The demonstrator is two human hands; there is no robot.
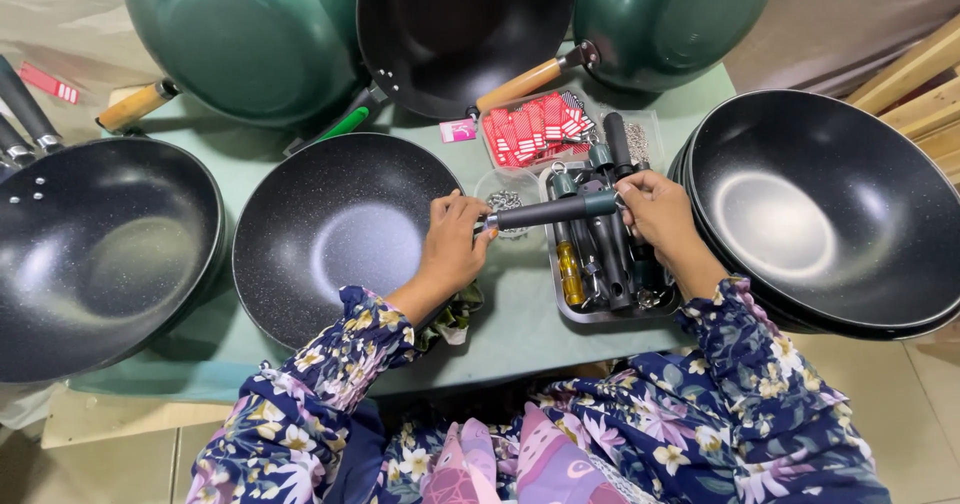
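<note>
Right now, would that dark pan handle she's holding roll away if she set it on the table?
Probably, a little: the handle looks round and straight, so it could roll on the flat green table. It seems stiff, held level between the left hand and right hand without sagging. Its metal end may weigh that side down.

At the centre of the frame, the left hand (452, 242) and the right hand (657, 212) held a dark pan handle (548, 211) level between them, above a metal tray (566, 302) of more handles. A black wok (340, 232) sat lower left of them on the green counter (520, 314), with red tags (535, 126) lying above the tray.
</note>
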